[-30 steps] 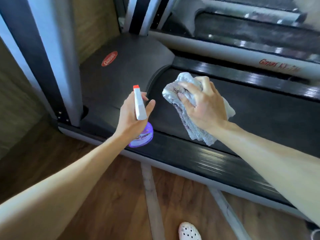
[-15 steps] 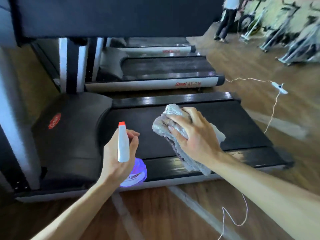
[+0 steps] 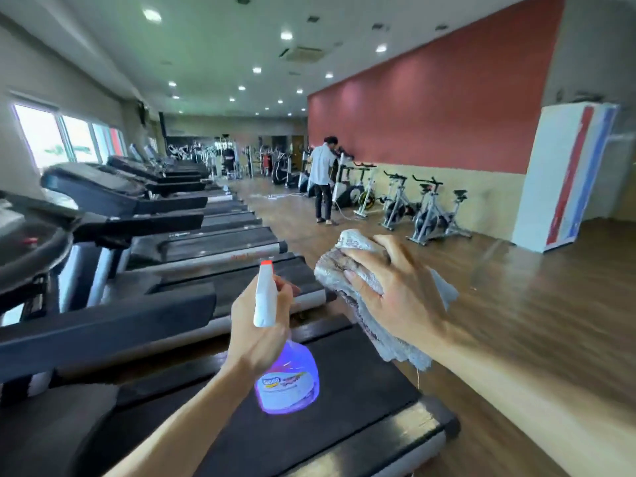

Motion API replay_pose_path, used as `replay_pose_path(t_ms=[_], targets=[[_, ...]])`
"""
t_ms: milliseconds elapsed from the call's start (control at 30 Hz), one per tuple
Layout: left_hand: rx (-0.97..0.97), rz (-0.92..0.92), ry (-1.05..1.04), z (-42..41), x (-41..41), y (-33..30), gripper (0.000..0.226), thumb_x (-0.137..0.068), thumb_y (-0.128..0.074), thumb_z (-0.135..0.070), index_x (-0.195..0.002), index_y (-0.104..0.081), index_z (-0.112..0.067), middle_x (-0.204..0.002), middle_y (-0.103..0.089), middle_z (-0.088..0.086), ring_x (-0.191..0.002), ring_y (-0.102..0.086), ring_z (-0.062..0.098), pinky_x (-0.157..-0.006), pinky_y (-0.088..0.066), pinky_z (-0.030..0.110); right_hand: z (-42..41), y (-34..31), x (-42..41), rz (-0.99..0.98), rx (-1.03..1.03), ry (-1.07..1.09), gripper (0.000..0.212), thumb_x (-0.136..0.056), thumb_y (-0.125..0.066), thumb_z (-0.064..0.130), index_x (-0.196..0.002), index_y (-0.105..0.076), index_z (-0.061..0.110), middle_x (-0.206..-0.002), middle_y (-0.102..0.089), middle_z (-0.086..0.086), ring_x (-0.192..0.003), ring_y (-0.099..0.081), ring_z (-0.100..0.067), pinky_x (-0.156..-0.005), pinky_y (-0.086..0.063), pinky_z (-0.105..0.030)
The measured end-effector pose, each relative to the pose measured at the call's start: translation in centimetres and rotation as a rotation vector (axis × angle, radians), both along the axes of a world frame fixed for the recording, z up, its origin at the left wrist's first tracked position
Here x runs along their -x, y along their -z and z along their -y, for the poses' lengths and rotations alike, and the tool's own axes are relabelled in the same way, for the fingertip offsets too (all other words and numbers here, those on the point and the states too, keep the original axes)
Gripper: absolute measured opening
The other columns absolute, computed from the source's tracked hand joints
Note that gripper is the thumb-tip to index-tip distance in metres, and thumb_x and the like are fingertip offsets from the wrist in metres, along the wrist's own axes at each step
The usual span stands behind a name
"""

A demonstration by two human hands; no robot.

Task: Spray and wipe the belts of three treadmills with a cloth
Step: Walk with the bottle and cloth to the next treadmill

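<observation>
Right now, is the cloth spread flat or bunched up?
Bunched up: the right hand grips the cloth in a crumpled wad, off the belt.

Across the wooden floor point(image 3: 516, 304), a person in a white shirt point(image 3: 322, 182) stood by the exercise bikes point(image 3: 413, 204) lined along the red wall point(image 3: 430, 108). A white fridge point(image 3: 564, 177) stood right; ceiling lights point(image 3: 286, 36) glowed, windows point(image 3: 62, 136) bright left.
</observation>
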State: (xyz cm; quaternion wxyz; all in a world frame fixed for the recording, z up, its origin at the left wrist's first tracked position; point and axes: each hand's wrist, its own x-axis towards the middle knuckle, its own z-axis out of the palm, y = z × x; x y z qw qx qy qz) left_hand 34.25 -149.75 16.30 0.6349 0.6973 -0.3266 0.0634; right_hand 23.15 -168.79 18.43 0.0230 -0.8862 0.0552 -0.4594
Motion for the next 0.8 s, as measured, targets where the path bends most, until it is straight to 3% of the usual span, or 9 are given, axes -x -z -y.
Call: replay_pose_path(t_ms=[67,133,233,333,400,533,633,733,800], targets=[[0.026,0.071,0.028,2.3,0.9,-5.5,0.025,-0.096,-0.057,-0.027,-0.085,-0.06,-0.005,-0.064,-0.059,0.012,-0.056,-0.054,0.039,-0.059,-0.051,0.051,1.9,-5.7,3.1,0.072,0.039,0.066,0.039,-0.101,-0.06,0.041,-0.138,-0.062,0.033,-0.128,-0.051,-0.001,-0.109,-0.058,-0.023,-0.083,-0.057,-0.04],[0.112,0.128,0.09,4.7,2.3,-11.6,0.027,-0.093,-0.058,-0.029,-0.085,-0.06,-0.004,-0.071,-0.064,0.01,-0.06,-0.054,0.035,-0.061,-0.051,0.048,3.7,-11.4,6.6,0.11,0.053,0.163,0.04,-0.102,-0.058,0.041,-0.141,-0.059,0.034,-0.125,-0.05,0.001,-0.111,-0.056,-0.022,-0.085,-0.054,-0.039],[0.155,0.134,0.149,7.5,3.6,-18.5,0.026,-0.095,-0.06,-0.022,-0.08,-0.063,-0.002,-0.062,-0.062,0.0,-0.054,-0.05,0.015,-0.054,-0.045,0.028,5.0,-17.4,11.2,0.161,0.057,0.247,0.042,-0.103,-0.053,0.046,-0.144,-0.056,0.035,-0.118,-0.047,0.006,-0.102,-0.055,-0.018,-0.077,-0.048,-0.031],[0.144,0.177,0.237,10.8,4.3,-22.7,0.026,-0.099,-0.054,-0.017,-0.091,-0.069,0.003,-0.079,-0.069,0.013,-0.061,-0.052,0.014,-0.049,-0.041,0.012,6.2,-21.2,14.0,0.166,0.102,0.325,0.043,-0.104,-0.052,0.047,-0.144,-0.055,0.036,-0.116,-0.045,0.008,-0.092,-0.051,-0.013,-0.073,-0.042,-0.027],[0.146,0.205,0.278,13.0,4.5,-24.1,0.027,-0.099,-0.053,-0.016,-0.092,-0.07,0.003,-0.084,-0.072,0.009,-0.065,-0.056,0.013,-0.052,-0.04,0.008,7.3,-22.4,14.2,0.172,0.122,0.371,0.043,-0.104,-0.052,0.047,-0.145,-0.054,0.036,-0.121,-0.047,0.005,-0.091,-0.052,-0.013,-0.073,-0.044,-0.027],[0.186,0.219,0.322,17.7,3.5,-25.4,0.031,-0.098,-0.055,-0.013,-0.071,-0.067,-0.012,-0.058,-0.065,-0.017,-0.051,-0.055,-0.001,-0.057,-0.04,0.022,10.2,-23.0,11.9,0.149,0.113,0.477,0.044,-0.105,-0.051,0.047,-0.147,-0.052,0.037,-0.124,-0.046,0.002,-0.102,-0.054,-0.017,-0.072,-0.044,-0.028],[0.201,0.243,0.376,21.1,1.7,-25.9,0.027,-0.097,-0.055,-0.012,-0.083,-0.075,-0.003,-0.077,-0.072,-0.011,-0.057,-0.059,-0.008,-0.064,-0.042,0.019,12.3,-23.1,10.0,0.127,0.116,0.583,0.045,-0.105,-0.049,0.047,-0.149,-0.049,0.039,-0.13,-0.045,0.0,-0.114,-0.052,-0.02,-0.08,-0.048,-0.032],[0.149,0.324,0.399,24.4,-0.7,-25.9,0.029,-0.097,-0.055,-0.01,-0.075,-0.073,-0.006,-0.066,-0.066,-0.017,-0.056,-0.057,-0.008,-0.061,-0.04,0.013,15.0,-23.5,8.2,0.109,0.156,0.657,0.045,-0.104,-0.051,0.046,-0.148,-0.05,0.037,-0.131,-0.046,-0.002,-0.118,-0.051,-0.023,-0.088,-0.049,-0.036],[0.129,0.36,0.432,26.5,-2.3,-25.5,0.03,-0.095,-0.056,-0.015,-0.069,-0.07,-0.011,-0.059,-0.066,-0.014,-0.058,-0.059,-0.001,-0.069,-0.047,0.028,16.8,-23.6,7.6,0.128,0.197,0.701,0.044,-0.104,-0.054,0.044,-0.147,-0.053,0.034,-0.129,-0.047,-0.005,-0.117,-0.052,-0.026,-0.092,-0.052,-0.042]])
